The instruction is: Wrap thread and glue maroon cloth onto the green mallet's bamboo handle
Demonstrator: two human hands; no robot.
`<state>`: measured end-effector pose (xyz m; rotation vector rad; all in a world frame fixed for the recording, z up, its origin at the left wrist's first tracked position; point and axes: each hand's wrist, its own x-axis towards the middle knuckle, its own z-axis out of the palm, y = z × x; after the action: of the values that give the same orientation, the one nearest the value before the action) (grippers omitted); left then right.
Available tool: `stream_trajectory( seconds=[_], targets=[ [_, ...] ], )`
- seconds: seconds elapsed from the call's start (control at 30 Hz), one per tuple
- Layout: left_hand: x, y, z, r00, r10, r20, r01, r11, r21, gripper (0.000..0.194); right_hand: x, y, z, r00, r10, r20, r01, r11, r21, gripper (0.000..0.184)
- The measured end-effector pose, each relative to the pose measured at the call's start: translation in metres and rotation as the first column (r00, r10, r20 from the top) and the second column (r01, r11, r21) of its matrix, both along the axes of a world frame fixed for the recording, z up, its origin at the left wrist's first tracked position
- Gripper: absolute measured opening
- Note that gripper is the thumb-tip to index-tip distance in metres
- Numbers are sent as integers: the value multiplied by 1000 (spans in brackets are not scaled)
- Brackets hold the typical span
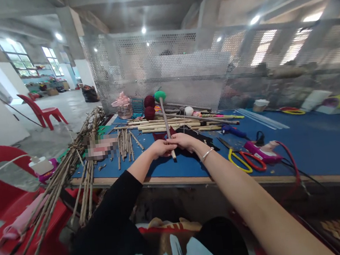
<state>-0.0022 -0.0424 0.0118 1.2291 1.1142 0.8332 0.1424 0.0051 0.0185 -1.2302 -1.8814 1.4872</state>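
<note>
A long wooden stick (165, 117) points away from me over the blue worktable. Its near end shows past my fingers, and its far end meets a green ball (160, 95); I cannot tell whether the two are joined. My left hand (159, 148) pinches the stick from the left. From the right, my right hand (186, 140), with a bracelet on the wrist, grips it at nearly the same spot. Dark red material (158, 136) shows just behind my fingers. Black fabric (198, 135) with a white thread lies beyond my right hand.
Scissors (243, 160) with yellow and red handles lie right, near a purple corded device (261, 152). Cut sticks (125, 145) and long branches (81, 154) are left, some overhanging the edge. Dark red balls (149, 113) and pale rods (157, 127) sit behind. A perforated screen (162, 63) borders the table (322, 147).
</note>
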Motion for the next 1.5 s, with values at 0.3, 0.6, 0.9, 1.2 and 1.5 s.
stream_trajectory(
  seconds=[0.3,0.6,0.9,1.2,1.5],
  targets=[
    [-7,-20,6,960,-136,246,162,983,-87,27,3,-16,5,964,94,-247,-146,969,-200,36],
    [3,-41,-8,966,101,236,-93,995,-46,24,2,-18,-1,980,61,-187,-91,983,-159,38],
    [5,-58,1,934,134,331,-97,987,-127,16,7,-24,-8,910,154,-385,-239,954,-183,33],
    [8,-54,-10,888,228,400,-236,971,-30,30,4,-31,-9,942,103,-318,-123,991,-46,32],
    [6,-48,-10,833,289,471,-280,956,-92,17,8,-35,-4,950,60,-308,-54,998,29,28]
  ],
)
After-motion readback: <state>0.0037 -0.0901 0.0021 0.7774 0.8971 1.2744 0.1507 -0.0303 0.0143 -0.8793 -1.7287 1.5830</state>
